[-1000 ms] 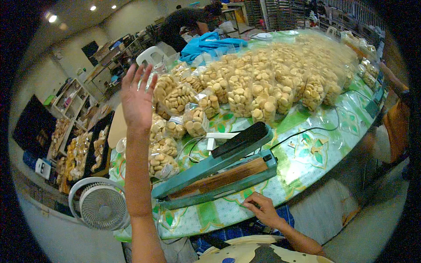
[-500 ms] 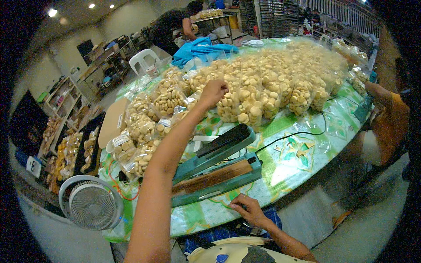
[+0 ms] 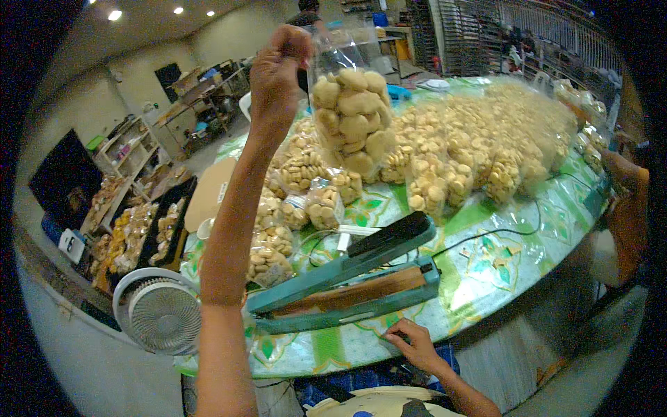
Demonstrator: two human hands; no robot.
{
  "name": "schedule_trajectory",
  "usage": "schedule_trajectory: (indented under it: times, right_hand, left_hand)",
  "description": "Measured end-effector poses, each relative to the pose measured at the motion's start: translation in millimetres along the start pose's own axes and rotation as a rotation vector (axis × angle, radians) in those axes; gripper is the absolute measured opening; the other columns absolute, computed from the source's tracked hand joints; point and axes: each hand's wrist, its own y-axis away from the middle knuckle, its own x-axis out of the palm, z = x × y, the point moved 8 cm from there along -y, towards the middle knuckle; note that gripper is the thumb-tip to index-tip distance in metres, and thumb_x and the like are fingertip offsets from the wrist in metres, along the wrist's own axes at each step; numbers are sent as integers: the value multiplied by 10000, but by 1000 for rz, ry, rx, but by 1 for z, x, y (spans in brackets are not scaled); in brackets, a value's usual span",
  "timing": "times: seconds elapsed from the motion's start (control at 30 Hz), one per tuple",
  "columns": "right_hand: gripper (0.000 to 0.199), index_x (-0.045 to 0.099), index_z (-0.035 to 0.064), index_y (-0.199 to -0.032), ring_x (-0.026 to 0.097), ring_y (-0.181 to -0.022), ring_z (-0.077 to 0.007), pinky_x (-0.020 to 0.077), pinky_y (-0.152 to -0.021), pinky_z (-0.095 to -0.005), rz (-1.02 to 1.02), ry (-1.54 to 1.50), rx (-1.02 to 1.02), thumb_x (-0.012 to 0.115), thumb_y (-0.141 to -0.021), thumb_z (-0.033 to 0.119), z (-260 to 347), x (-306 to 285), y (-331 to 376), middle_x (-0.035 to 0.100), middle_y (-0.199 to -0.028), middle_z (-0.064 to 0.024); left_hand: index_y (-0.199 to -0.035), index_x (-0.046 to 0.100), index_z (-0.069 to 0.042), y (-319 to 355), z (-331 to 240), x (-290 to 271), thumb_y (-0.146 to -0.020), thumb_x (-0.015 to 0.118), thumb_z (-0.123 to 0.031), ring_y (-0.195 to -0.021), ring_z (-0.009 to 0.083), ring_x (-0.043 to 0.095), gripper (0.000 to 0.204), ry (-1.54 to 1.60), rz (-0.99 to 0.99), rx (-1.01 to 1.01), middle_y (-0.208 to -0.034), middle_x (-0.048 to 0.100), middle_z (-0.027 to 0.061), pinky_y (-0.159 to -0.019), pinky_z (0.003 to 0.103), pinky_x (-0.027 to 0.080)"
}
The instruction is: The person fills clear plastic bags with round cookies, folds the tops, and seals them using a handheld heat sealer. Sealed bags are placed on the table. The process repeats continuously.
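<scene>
My left hand (image 3: 278, 76) is raised high and closed on the gathered top of a clear plastic bag of biscuits (image 3: 351, 115). The bag hangs upright above the table, filled with round pale biscuits. My right hand (image 3: 415, 345) lies at the table's near edge, its fingers curled together with nothing visible in them. Just beyond it stands a teal bag sealer (image 3: 347, 306), its upper arm (image 3: 389, 236) lifted off the brown sealing strip. Many more biscuit bags (image 3: 479, 139) cover the far side of the table, and others (image 3: 302, 156) lie behind the sealer.
A black cord (image 3: 500, 228) runs from the sealer across the patterned tablecloth (image 3: 497, 260). At left are a round grey fan (image 3: 163, 316) and a tan board (image 3: 212, 191). Another person's arm (image 3: 625, 201) is at the right edge; a second person (image 3: 307, 15) stands far back.
My left hand has lifted a bag of biscuits from the pile and raised it up and to the left. The view has shifted slightly. My right hand stays by the table's edge.
</scene>
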Motion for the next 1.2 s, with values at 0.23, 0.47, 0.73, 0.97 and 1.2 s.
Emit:
schedule_trajectory:
  times: [0.23,0.47,0.73,0.97,1.2]
  right_hand:
    - [150,651,19,-885,628,-780,-282,496,-717,-361,-83,-51,-88,665,-860,167,5,-2,3,639,-858,-131]
    - [124,643,6,-845,595,-716,-226,471,-655,-328,-98,-44,-61,671,-848,127,10,-3,4,608,-779,-116]
    - [81,650,8,-838,621,-743,-241,491,-681,-331,-119,-29,-71,678,-821,82,13,-2,4,633,-801,-118]
    - [456,532,47,-1170,601,-977,-182,489,-860,-319,169,-543,45,754,-774,89,66,15,-1,582,-1145,-93]
    - [1280,133,105,-1495,392,-1331,-229,362,-1085,-434,389,-928,-48,946,-509,176,114,64,-33,318,-1492,-85]
  left_hand:
    - [-937,576,-84,53,-10,-80,-908,495,-67,-848,154,581,88,831,-611,-202,-874,587,54,-822,324,502]
    - [-964,582,-104,173,-29,-101,-906,515,-90,-883,174,587,90,210,-655,-466,-896,586,54,-855,356,501]
    - [-995,588,-127,293,-80,-81,-903,538,-116,-922,197,595,106,-1012,-295,-745,-921,585,55,-892,393,499]
    - [-1010,602,-127,310,-76,-82,-873,571,-144,-937,216,592,141,-972,-267,-714,-948,597,73,-896,405,495]
    - [-1024,615,-128,284,39,-63,-843,604,-172,-953,234,588,186,-346,-309,-769,-976,608,91,-901,417,490]
